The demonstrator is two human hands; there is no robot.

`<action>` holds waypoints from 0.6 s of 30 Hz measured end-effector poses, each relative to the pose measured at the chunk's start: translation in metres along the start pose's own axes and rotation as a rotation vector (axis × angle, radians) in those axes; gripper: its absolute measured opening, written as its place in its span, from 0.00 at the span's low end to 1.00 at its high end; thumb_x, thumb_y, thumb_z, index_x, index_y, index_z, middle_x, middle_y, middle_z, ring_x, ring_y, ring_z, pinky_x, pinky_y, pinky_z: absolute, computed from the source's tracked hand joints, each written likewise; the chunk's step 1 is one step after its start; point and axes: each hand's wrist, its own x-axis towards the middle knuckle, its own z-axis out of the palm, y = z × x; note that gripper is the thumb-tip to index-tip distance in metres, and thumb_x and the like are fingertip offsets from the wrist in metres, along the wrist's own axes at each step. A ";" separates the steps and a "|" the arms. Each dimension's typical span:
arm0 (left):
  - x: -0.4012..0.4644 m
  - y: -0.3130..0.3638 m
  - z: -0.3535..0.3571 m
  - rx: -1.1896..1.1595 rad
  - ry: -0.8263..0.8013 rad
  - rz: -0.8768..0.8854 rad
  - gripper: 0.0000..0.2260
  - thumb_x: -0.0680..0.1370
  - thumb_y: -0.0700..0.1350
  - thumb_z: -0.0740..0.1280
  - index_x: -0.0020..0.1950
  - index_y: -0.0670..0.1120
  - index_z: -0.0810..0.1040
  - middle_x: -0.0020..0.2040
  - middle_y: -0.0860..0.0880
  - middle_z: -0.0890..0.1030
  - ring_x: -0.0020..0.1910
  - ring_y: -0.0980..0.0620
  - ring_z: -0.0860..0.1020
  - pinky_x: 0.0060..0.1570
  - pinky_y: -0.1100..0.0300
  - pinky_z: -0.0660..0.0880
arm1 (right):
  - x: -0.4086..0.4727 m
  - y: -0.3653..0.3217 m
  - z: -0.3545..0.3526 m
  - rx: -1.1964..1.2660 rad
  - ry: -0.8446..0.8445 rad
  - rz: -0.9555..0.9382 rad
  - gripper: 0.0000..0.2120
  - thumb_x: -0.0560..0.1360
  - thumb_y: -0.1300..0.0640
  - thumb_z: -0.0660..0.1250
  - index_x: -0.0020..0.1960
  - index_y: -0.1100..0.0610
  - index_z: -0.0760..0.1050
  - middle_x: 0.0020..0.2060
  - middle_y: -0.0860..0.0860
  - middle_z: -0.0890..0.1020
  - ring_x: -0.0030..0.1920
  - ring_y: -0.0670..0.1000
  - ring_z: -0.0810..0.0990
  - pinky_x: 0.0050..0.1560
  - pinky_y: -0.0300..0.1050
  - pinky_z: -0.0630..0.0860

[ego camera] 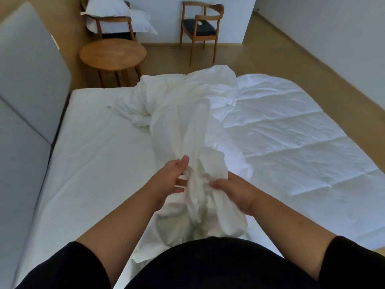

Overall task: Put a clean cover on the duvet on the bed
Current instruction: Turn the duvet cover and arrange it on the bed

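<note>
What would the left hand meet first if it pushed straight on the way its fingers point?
The left hand points right, into the bunched duvet cover that the right hand grips; its fingertips look already against it, though depth is unclear.

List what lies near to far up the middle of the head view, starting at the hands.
right hand and left hand on the bunched cover → round wooden table → chair with pillows
</note>
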 end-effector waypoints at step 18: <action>0.006 -0.045 0.017 -0.055 0.360 -0.074 0.18 0.77 0.28 0.58 0.52 0.49 0.80 0.47 0.48 0.82 0.43 0.50 0.81 0.33 0.59 0.79 | -0.039 0.138 -0.012 -0.759 -0.105 0.480 0.57 0.63 0.15 0.41 0.79 0.51 0.63 0.77 0.51 0.68 0.76 0.55 0.67 0.75 0.55 0.61</action>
